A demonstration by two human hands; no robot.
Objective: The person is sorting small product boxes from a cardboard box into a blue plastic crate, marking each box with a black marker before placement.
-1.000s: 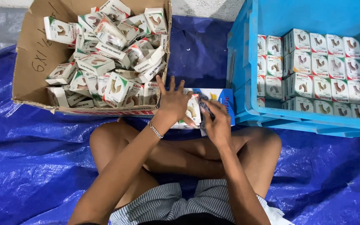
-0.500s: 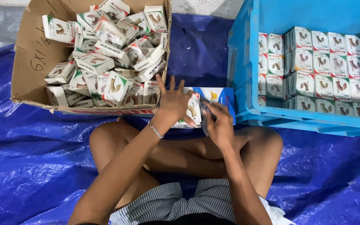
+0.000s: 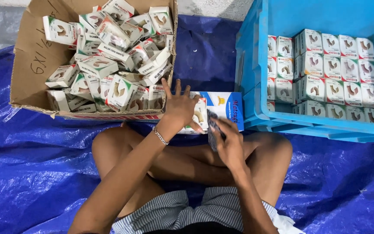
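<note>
Head view, as I see it: my left hand [image 3: 179, 108], fingers spread wide, lies flat on a small white box [image 3: 197, 116] lying on a blue-and-white carton [image 3: 226, 108] on the blue tarp [image 3: 31, 173], between the cardboard box [image 3: 35, 56] of loose white boxes and the blue crate [image 3: 256, 104] of stacked rows. My right hand [image 3: 228, 145] has its fingers curled around a small dark item [image 3: 213, 129], kind not discernible.

left hand [image 3: 179, 108] flat on small white boxes [image 3: 198, 115] | right hand [image 3: 226, 141] gripping dark item [image 3: 212, 125] | blue crate [image 3: 256, 65] beside
</note>
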